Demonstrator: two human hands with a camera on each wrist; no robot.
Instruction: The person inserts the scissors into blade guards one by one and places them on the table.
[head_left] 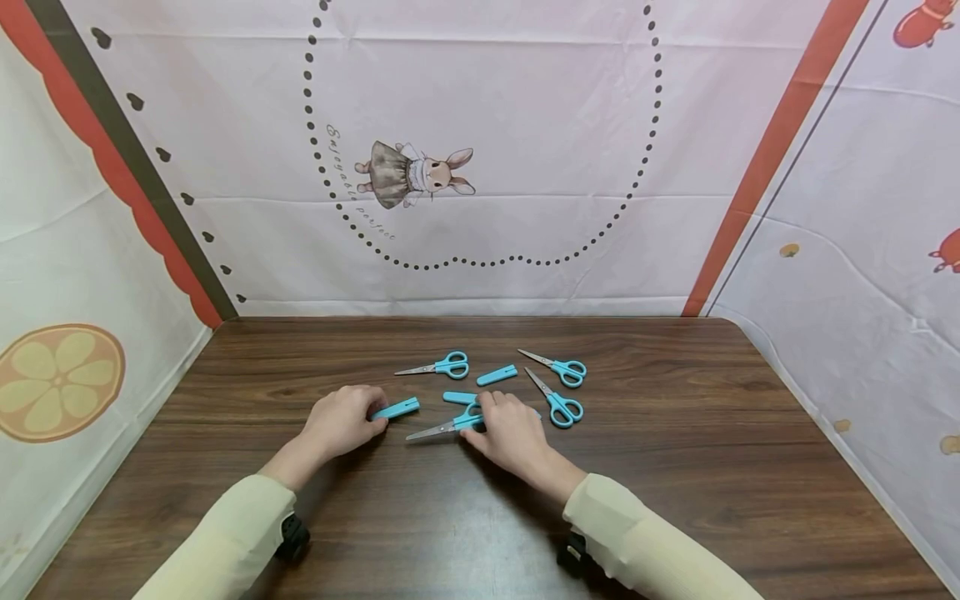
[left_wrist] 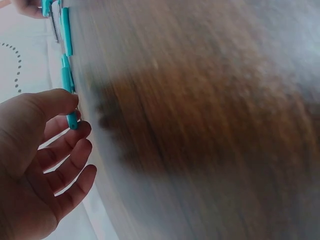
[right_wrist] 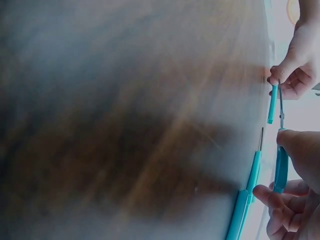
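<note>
My left hand (head_left: 347, 421) pinches one end of a light blue blade cover (head_left: 401, 407) between thumb and fingertips, low over the wooden table. In the left wrist view the cover's near end (left_wrist: 72, 121) shows under the thumb. My right hand (head_left: 516, 435) holds a pair of blue-handled scissors (head_left: 438, 430) by the finger loops. Their closed blades point left, toward the left hand, with the tip just short of the cover in the head view. Thumb and fingers press the handle (right_wrist: 281, 167) from either side in the right wrist view.
Three more pairs of scissors lie beyond the hands: one at back left (head_left: 432, 367) and two at right, upper (head_left: 558, 367) and lower (head_left: 558, 404). Between them lies a loose blade cover (head_left: 497, 375). Another cover (head_left: 458, 397) sits partly behind the right hand. Printed cloth (head_left: 525, 167) hangs behind the table.
</note>
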